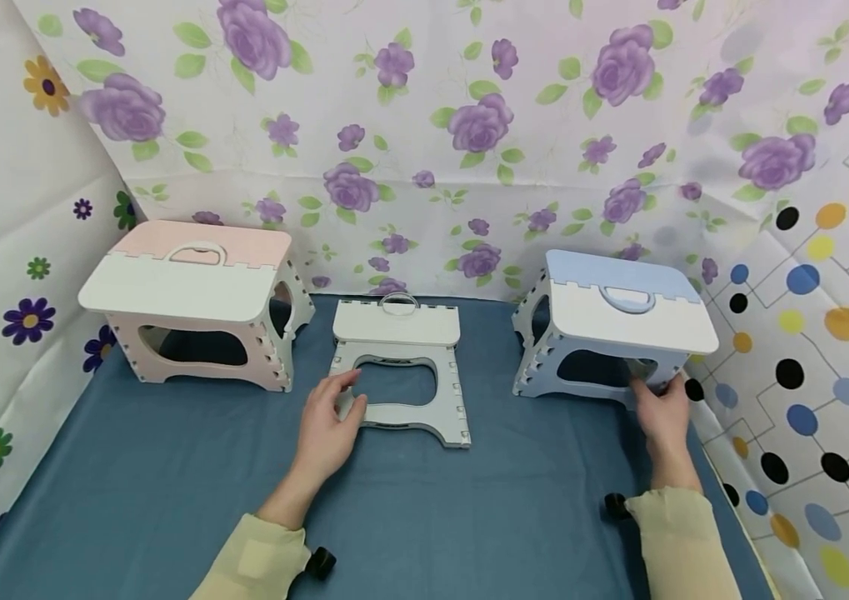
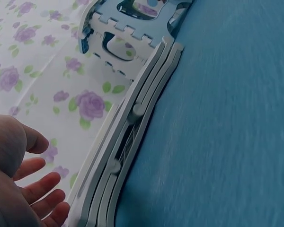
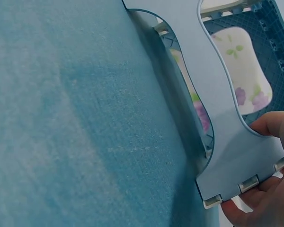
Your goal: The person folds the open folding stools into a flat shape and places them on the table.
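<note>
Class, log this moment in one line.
left hand: near folded stool | right hand: grips blue stool | pink stool: standing unfolded

Right hand (image 3: 270,196) pinches light-blue stool panel (image 3: 213,80) near 1 corner, thumb (image 3: 271,124) at cutout rim, fingers (image 3: 234,213) along hinged edge. Floral cloth (image 3: 241,66) shows through cutout; blue tablecloth (image 3: 99,113) at frame left.

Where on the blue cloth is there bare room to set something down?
The widest patch of blue cloth lies between the forearms, before the folded stool. Another lies before the pink stool, beside the left hand. It is crowded at right, where the right hand grips the blue stool near the dotted sheet.
</note>
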### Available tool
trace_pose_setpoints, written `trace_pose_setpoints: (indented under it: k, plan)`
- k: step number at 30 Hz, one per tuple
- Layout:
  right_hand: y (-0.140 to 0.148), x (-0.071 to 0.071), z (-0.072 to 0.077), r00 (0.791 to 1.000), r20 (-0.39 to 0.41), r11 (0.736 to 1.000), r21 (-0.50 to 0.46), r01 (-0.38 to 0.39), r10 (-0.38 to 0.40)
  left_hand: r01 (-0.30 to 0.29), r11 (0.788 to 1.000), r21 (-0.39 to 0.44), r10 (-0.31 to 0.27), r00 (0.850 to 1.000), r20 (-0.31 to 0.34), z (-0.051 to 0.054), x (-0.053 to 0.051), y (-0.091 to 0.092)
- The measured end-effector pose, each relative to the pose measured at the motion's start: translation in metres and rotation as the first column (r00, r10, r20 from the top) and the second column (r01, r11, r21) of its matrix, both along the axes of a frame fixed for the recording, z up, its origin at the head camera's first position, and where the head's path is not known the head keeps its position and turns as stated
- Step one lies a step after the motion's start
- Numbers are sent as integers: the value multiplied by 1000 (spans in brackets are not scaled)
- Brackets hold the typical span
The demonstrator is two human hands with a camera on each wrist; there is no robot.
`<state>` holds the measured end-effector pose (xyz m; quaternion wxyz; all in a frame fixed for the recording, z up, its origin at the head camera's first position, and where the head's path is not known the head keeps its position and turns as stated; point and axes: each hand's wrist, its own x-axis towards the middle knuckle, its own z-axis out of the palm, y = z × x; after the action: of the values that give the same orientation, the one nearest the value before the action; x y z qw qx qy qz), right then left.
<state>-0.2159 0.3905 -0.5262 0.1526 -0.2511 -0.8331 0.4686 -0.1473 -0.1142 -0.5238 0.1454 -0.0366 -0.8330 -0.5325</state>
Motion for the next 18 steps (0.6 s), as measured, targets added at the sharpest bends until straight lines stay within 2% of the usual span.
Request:
trace_pose_setpoints:
  k: [8, 14, 18]
  plan:
    - [-9, 6, 2, 1000, 21, 1000, 30, -1, 1, 81, 996, 35, -81, 996, -25, 7, -6, 26]
    - [-15, 17, 4, 999, 33, 998, 57, -28, 26, 165, 983, 83, -167, 986, 12, 12, -8, 54]
    - [-21, 24, 6, 998, 40, 996, 70, -46, 44, 228, 969, 94, -232, 972, 44, 15, -10, 76]
